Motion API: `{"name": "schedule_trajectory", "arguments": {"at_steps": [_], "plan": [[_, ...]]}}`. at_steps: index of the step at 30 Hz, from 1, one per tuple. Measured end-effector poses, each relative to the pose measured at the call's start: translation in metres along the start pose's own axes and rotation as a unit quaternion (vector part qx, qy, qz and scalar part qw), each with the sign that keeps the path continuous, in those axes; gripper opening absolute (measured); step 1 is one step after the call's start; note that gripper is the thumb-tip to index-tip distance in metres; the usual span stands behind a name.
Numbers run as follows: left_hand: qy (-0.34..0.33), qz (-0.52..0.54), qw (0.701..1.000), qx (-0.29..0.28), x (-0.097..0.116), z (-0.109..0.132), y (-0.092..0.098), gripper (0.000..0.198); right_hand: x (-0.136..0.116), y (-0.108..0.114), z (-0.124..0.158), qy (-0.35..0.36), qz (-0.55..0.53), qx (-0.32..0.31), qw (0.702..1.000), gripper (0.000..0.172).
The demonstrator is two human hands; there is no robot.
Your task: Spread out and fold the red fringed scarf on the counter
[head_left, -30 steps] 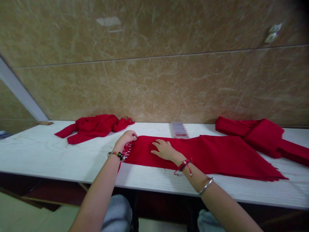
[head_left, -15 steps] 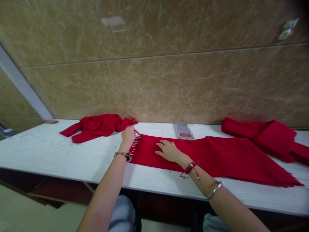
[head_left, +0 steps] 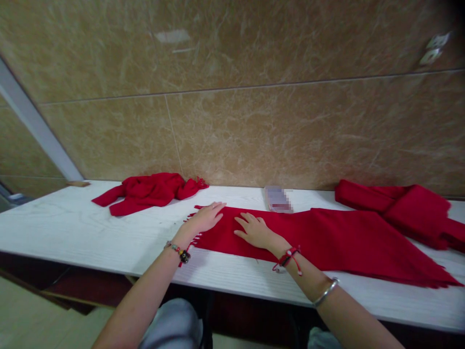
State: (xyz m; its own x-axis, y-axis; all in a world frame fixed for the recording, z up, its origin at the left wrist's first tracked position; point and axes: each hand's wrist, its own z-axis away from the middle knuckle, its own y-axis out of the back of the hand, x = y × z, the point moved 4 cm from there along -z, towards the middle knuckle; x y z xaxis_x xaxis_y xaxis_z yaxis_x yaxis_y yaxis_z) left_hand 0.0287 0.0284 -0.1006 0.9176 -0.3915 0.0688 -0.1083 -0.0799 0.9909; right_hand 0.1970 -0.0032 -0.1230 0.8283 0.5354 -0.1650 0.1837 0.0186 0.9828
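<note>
A red scarf (head_left: 290, 232) lies stretched lengthwise on the white table, its fringe at the left end partly covered by my left wrist. On that fringed end rests my left hand (head_left: 209, 216), fingers extended and holding nothing. My right hand (head_left: 256, 230) lies flat on the scarf a little farther right, with its fingers spread. Toward the right the cloth widens and ends in a slanted edge near the table's front.
A crumpled red scarf (head_left: 154, 191) lies at the back left, and a folded red cloth (head_left: 417, 208) at the back right. Behind my right hand is a phone (head_left: 276, 198). A tan marbled wall (head_left: 254, 131) borders the table (head_left: 72, 232).
My left hand has let go of the fringe and moved right and slightly down, onto the scarf's end. The right hand has stayed in place on the cloth.
</note>
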Motion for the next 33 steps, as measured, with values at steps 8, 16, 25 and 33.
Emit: {"name": "schedule_trajectory", "arguments": {"at_steps": [8,16,25,33], "plan": [[0.331,-0.107,0.936,-0.048,-0.065,0.044,0.021,0.05,0.001,-0.006,0.001,-0.004,-0.004,-0.039,0.999,0.056],[-0.135,0.013,0.989,-0.052,0.022,0.058,0.039,0.024,-0.01,0.0,0.001,0.041,-0.014,0.034,0.998,0.061],[-0.102,-0.005,0.985,-0.136,0.004,0.069,0.034,0.014,-0.021,0.003,-0.002,0.102,-0.034,0.038,0.994,0.046],[-0.066,0.012,0.987,-0.144,0.012,0.063,0.028,0.01,-0.032,0.008,-0.003,0.125,-0.025,0.055,0.99,0.017]]}}
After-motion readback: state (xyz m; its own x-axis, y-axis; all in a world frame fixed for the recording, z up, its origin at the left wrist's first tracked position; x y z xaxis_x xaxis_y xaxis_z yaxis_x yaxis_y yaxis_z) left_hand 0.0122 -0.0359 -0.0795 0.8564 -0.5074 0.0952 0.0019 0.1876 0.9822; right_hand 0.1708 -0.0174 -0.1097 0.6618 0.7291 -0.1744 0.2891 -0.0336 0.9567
